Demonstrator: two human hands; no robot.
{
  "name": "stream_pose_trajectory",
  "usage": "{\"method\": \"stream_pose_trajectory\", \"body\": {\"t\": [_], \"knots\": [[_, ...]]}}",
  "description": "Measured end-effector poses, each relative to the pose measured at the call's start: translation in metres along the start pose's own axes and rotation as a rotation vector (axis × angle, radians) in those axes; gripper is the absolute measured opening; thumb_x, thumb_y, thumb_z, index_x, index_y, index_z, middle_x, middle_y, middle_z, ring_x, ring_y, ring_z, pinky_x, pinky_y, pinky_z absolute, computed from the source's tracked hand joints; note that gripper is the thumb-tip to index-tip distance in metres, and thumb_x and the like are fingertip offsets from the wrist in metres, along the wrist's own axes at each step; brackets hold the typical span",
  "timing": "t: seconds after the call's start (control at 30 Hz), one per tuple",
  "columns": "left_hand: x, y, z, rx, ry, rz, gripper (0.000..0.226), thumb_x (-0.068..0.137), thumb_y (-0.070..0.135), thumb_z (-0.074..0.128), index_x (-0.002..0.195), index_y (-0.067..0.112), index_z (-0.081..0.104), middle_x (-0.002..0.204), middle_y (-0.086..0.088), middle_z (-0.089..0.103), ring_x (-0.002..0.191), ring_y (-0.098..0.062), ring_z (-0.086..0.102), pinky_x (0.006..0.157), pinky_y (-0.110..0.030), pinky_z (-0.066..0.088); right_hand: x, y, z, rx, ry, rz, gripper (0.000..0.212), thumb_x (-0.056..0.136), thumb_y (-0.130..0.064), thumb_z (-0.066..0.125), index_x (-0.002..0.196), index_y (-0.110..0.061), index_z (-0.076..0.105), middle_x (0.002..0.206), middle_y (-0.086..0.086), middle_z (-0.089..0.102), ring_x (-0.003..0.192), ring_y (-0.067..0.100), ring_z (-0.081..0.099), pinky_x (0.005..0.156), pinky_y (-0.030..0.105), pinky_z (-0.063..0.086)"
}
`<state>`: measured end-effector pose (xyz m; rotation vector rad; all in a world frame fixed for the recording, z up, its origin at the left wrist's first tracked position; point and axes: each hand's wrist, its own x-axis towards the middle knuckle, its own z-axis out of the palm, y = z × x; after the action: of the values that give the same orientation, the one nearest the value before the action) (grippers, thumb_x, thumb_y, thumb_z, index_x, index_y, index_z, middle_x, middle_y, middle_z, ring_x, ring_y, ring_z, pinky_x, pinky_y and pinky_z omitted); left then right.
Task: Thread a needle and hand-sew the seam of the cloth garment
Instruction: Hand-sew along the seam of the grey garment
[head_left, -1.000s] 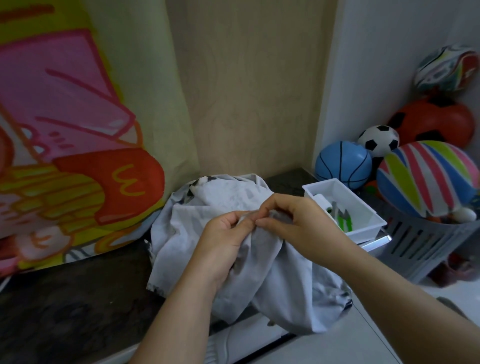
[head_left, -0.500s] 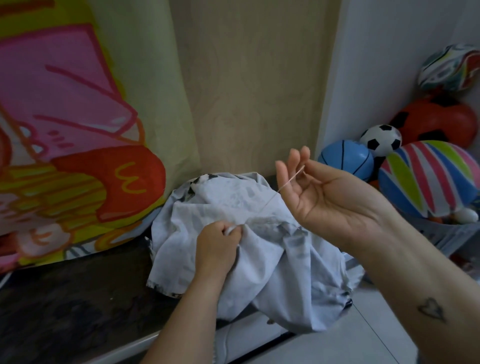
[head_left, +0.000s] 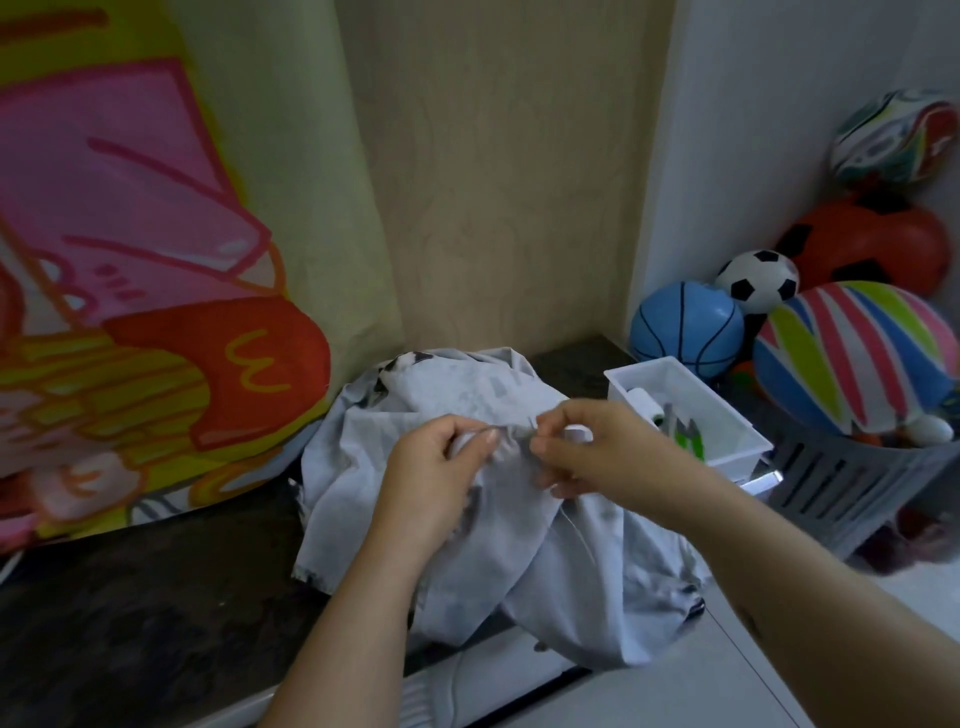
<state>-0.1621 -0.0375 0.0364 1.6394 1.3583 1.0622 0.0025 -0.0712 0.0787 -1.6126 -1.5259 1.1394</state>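
- Left hand clenches a bunched fold of the pale grey cloth garment, which lies heaped on the dark stone counter, its near edge hanging over the front.
- My right hand sits just beside it, thumb and forefinger pinched at the seam on what I take for the thin steel needle; it is too small to be sure.
- Step, as I judge it: mid-seam, setting the next stitch. Threading looks done.
- Next move calls for pushing the point through the held fold close to the last stitch. The left hand keeps the fold taut, then I draw the thread out evenly, no puckering.
- Against half a second ago: my right hand was raised, palm open, drawing the thread taut above the cloth. Now it is down at the seam. The left grip is unchanged.
- White plastic tray stands just right of the garment.
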Motion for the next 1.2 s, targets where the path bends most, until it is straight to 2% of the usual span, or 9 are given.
{"method": "stream_pose_trajectory", "body": {"t": [0.07,0.2,0.43,0.53,0.63,0.73,0.9,1.1,1.2], "knots": [[-0.004,0.005,-0.004,-0.034,-0.017,0.024,0.009,0.090,0.025,0.064,0.083,0.023,0.068,0.081,0.009,0.069,0.074,0.003,0.063,0.060,-0.007,0.046,0.005,0.010,0.000,-0.171,0.041,-0.039,0.008,0.087,-0.023,0.064,0.083,-0.016,0.066,0.078,-0.001,0.071,0.077,0.014,0.069,0.080,0.030,0.057],[-0.007,0.007,-0.008,-0.041,-0.050,-0.001,0.011,0.089,0.022,0.065,0.079,0.022,0.069,0.076,0.011,0.069,0.066,0.007,0.061,0.056,-0.004,0.044,0.008,0.014,-0.011,-0.141,0.120,-0.072,0.007,0.087,-0.018,0.065,0.083,-0.013,0.067,0.076,0.001,0.073,0.071,0.009,0.069,0.076,0.018,0.054],[-0.007,0.005,-0.005,-0.121,-0.084,-0.095,0.010,0.089,0.020,0.065,0.082,0.022,0.072,0.070,0.013,0.071,0.066,0.006,0.064,0.062,-0.008,0.047,0.010,0.020,-0.013,-0.208,0.173,-0.041,0.010,0.088,-0.024,0.064,0.078,-0.025,0.065,0.077,-0.006,0.069,0.071,0.007,0.065,0.079,0.023,0.053],[-0.007,0.005,-0.005,-0.127,-0.061,-0.115,0.009,0.089,0.021,0.065,0.088,0.020,0.074,0.073,0.009,0.073,0.072,-0.001,0.067,0.065,-0.011,0.051,0.005,0.009,-0.013,-0.273,0.299,-0.161,0.013,0.089,-0.028,0.062,0.077,-0.033,0.062,0.082,-0.016,0.063,0.077,0.004,0.060,0.075,0.018,0.047],[-0.007,0.007,-0.005,-0.096,-0.051,-0.129,0.011,0.090,0.024,0.064,0.092,0.019,0.073,0.076,0.011,0.071,0.075,-0.001,0.064,0.063,-0.012,0.048,-0.004,-0.002,-0.005,-0.277,0.141,-0.186,0.010,0.088,-0.020,0.062,0.079,-0.024,0.065,0.071,-0.007,0.069,0.060,0.004,0.064,0.057,0.008,0.047],[-0.008,0.008,-0.004,-0.099,-0.040,-0.120,0.008,0.091,0.022,0.063,0.092,0.024,0.071,0.081,0.014,0.069,0.077,0.004,0.061,0.060,-0.004,0.045,-0.007,-0.003,0.007,-0.329,0.002,-0.144,0.010,0.087,-0.018,0.058,0.083,-0.016,0.068,0.067,-0.003,0.071,0.057,0.010,0.065,0.062,0.016,0.053],[-0.009,0.009,-0.005,-0.130,-0.044,-0.116,0.008,0.090,0.021,0.064,0.094,0.021,0.071,0.078,0.014,0.068,0.074,0.005,0.060,0.060,-0.002,0.044,-0.004,0.000,0.012,-0.328,-0.001,-0.122,0.012,0.086,-0.017,0.058,0.081,-0.015,0.068,0.065,-0.003,0.070,0.053,0.008,0.064,0.060,0.013,0.051],[-0.008,0.009,-0.005,-0.137,-0.050,-0.103,0.011,0.089,0.022,0.065,0.082,0.030,0.067,0.078,0.018,0.068,0.069,0.013,0.061,0.062,-0.003,0.045,-0.001,0.002,0.013,-0.326,-0.023,-0.097,0.011,0.089,-0.021,0.059,0.085,-0.015,0.068,0.067,-0.004,0.071,0.053,0.005,0.064,0.062,0.015,0.053],[-0.008,0.008,-0.005,-0.128,-0.050,-0.094,0.010,0.089,0.022,0.065,0.083,0.030,0.068,0.081,0.018,0.069,0.075,0.010,0.062,0.064,-0.004,0.045,-0.001,0.001,0.012,-0.322,-0.030,-0.086,0.011,0.089,-0.021,0.059,0.086,-0.015,0.068,0.067,-0.005,0.070,0.052,0.003,0.063,0.063,0.017,0.053]]}}
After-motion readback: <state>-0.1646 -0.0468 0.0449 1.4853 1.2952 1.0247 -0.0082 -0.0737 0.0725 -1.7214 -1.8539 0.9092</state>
